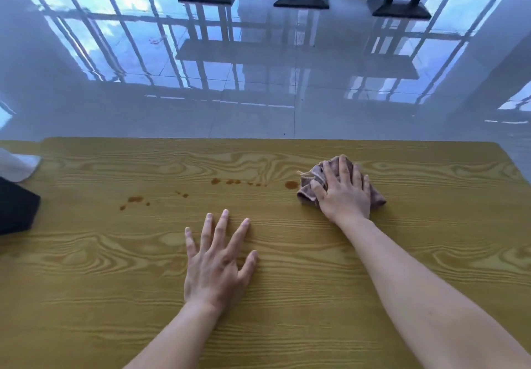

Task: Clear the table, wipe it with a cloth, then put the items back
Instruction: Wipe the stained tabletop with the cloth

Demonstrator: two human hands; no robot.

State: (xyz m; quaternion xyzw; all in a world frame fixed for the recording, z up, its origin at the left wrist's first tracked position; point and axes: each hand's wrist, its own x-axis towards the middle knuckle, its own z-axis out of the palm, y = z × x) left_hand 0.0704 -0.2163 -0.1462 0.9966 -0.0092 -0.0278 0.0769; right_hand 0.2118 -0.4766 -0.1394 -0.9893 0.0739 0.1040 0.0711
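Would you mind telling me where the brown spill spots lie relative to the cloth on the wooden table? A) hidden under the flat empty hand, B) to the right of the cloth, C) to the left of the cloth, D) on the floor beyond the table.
C: the spill spots trail leftward across the table from the cloth, which the right hand presses down.

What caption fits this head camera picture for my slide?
Right hand presses a brown cloth beside brown spills on the wooden table; left hand lies flat.
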